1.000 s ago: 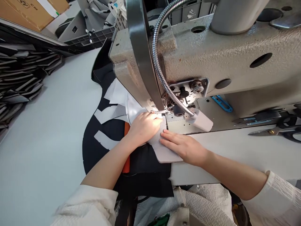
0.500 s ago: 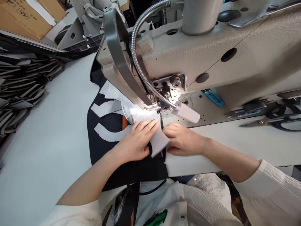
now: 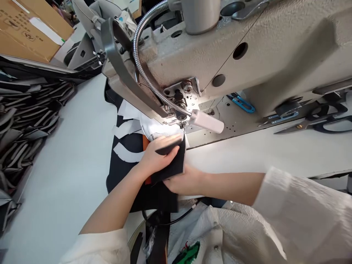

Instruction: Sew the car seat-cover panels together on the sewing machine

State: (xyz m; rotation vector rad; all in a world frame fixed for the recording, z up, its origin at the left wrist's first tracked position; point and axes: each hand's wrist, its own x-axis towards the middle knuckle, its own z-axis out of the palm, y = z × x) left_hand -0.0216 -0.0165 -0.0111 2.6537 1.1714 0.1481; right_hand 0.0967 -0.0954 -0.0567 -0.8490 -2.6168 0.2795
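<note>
My left hand [image 3: 155, 156] grips a black fabric piece [image 3: 172, 161] just in front of the sewing machine's needle area [image 3: 180, 123], fingers curled over its top edge. My right hand [image 3: 184, 181] lies under and behind the same piece, holding its lower edge; its fingers are mostly hidden by the fabric. A grey mesh piece [image 3: 162, 135] shows under the presser foot. Dark fabric with white curved strips [image 3: 125, 152] and an orange patch [image 3: 145, 145] spreads to the left of my hands.
The grey sewing machine [image 3: 247, 47] with a flexible lamp [image 3: 207, 121] fills the top. Scissors [image 3: 310, 126] and a blue tool [image 3: 242, 103] lie at the right. Stacked dark cut pieces [image 3: 24, 113] sit at the left, a cardboard box [image 3: 30, 29] behind.
The grey piece that lay flat under both hands has been turned up, showing a black side. My right hand slid down beneath it and my left hand closed over its top.
</note>
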